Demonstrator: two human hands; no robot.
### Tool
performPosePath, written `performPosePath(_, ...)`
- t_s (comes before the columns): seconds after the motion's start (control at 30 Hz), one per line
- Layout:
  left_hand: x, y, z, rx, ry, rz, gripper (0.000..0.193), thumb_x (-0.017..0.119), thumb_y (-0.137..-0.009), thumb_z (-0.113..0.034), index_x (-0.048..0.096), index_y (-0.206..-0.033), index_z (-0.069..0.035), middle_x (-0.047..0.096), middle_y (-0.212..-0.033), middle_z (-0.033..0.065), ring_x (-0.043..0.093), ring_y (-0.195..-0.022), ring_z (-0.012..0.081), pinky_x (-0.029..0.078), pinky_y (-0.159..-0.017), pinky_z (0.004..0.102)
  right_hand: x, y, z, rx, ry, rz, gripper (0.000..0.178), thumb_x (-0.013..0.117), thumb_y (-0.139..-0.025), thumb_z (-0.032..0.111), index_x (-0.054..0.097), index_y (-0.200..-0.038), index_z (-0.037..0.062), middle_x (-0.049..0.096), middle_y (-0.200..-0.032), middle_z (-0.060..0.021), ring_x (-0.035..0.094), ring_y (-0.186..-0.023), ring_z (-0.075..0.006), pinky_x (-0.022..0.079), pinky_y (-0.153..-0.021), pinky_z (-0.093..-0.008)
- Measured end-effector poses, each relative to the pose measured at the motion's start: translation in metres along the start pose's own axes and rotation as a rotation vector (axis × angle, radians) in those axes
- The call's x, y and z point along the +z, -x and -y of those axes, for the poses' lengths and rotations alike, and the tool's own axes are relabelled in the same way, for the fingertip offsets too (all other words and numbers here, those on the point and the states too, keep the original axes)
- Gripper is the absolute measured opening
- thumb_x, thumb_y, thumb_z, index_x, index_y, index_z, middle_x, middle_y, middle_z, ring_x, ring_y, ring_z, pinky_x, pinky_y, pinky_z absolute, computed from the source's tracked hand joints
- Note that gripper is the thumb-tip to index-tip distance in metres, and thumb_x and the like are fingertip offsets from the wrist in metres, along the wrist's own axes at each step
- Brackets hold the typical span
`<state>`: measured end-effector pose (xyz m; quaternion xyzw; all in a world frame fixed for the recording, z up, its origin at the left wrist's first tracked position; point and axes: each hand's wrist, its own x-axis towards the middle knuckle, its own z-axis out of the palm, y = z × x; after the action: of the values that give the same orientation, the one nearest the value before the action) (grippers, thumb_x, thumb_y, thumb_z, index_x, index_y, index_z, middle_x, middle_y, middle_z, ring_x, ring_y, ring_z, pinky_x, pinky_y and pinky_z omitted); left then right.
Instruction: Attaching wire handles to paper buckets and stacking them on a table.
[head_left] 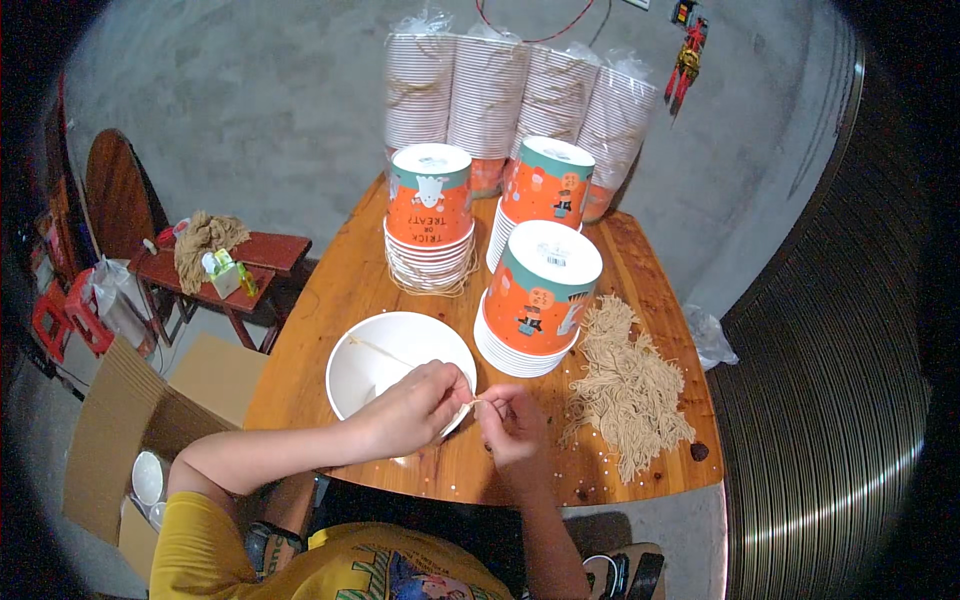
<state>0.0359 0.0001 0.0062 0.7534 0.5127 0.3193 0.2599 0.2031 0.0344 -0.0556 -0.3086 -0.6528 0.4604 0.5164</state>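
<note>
A white paper bucket (352, 375) lies tilted on the table with its open mouth toward me. A thin tan cord (378, 349) crosses its inside from the far left wall. At the bucket's near right rim, my left hand (412, 408) pinches the cord. Beside it, my right hand (513, 425) pinches the cord too, fingertips almost meeting the left ones. Right of my hands is a heap of loose tan cords (632, 390). Just beyond them stands an upside-down stack of orange and green printed buckets (540, 300).
Two more upside-down bucket stacks (430, 200) (550, 185) stand farther back, the left one with cords round its rims. Tall plastic-wrapped stacks (487, 95) line the wall. Left of the wooden table (320, 290) are an open carton (110, 430) and a red bench (280, 250).
</note>
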Motion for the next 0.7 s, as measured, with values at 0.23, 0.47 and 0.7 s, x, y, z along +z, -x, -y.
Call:
performPosePath(0.23, 0.0, 0.003, 0.006, 0.001, -0.016, 0.004, 0.014, 0.048, -0.091, -0.014, 0.05, -0.093, -0.001, 0.055, -0.092, 0.0192, 0.053, -0.091, 0.0343, 0.043, -0.082, 0.0389, -0.002, 0.003, -0.002, 0.065, -0.006, -0.012, 0.012, 0.061, -0.084, 0.003, 0.055, -0.093, 0.0086, 0.052, -0.072, 0.0022, 0.049, -0.065, -0.0064, 0.038, -0.057, -0.0217)
performPosePath(0.47, -0.005, 0.001, 0.001, -0.252, 0.255, 0.104, 0.025, 0.045, -0.097, -0.025, 0.05, -0.097, -0.001, 0.057, -0.082, 0.012, 0.056, -0.08, 0.0193, 0.046, -0.074, 0.0328, -0.003, 0.003, 0.0, 0.042, -0.001, 0.001, 0.01, 0.056, -0.085, -0.001, 0.053, -0.092, 0.0065, 0.052, -0.071, 0.0028, 0.047, -0.062, -0.0042, 0.038, -0.056, -0.019)
performPosePath(0.7, -0.003, 0.001, 0.006, -0.147, 0.185, 0.065, 0.022, 0.045, -0.097, -0.022, 0.051, -0.098, -0.001, 0.056, -0.084, 0.0114, 0.055, -0.081, 0.0178, 0.045, -0.075, 0.032, -0.007, -0.007, 0.03, -0.265, 0.595, 0.168, 0.02, 0.068, -0.076, 0.0, 0.056, -0.092, 0.0053, 0.05, -0.067, -0.0036, 0.05, -0.06, -0.0146, 0.038, -0.056, -0.0282)
